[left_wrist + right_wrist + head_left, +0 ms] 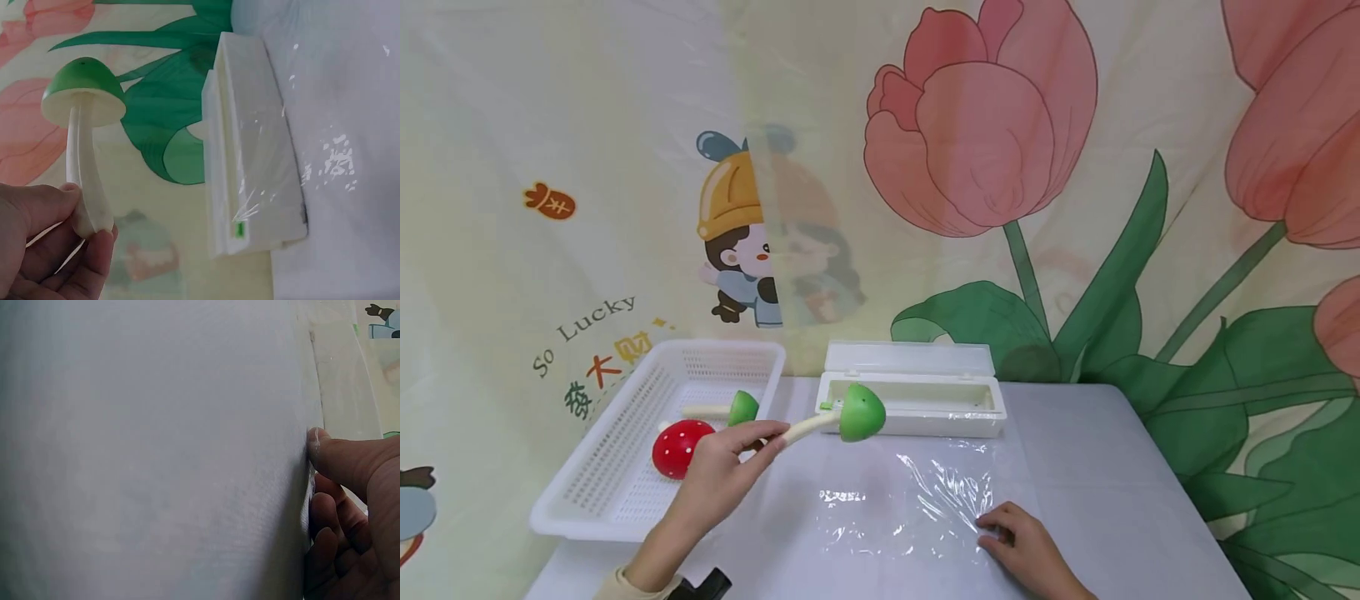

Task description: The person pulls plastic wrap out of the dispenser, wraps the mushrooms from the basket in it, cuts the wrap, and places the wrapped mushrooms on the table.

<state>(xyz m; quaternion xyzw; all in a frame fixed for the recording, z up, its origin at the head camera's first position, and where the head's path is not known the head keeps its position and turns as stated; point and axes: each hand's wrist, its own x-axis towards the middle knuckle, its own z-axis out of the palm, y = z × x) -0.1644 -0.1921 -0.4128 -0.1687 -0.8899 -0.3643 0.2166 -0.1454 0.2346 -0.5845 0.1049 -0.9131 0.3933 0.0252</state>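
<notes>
My left hand [722, 467] pinches a toy mushroom with a green cap [862, 413] by the end of its pale stem, thumb on one side and fingers on the other. In the left wrist view the mushroom [84, 94] stands cap up above the thumb. A sheet of clear plastic wrap [943, 500] lies across the table, running out from a white wrap dispenser [917, 427] whose lid is raised. Down at the right, my right hand [1026, 546] pinches the wrap's creased edge; thumb and fingers [344, 456] meet at it in the right wrist view.
A white perforated basket [576, 492] stands on the left of the table [1120, 500]. Inside it lie a red mushroom with white dots [677, 450] and another green-capped mushroom [743, 407]. Behind the table hangs a cloth printed with tulips [985, 142].
</notes>
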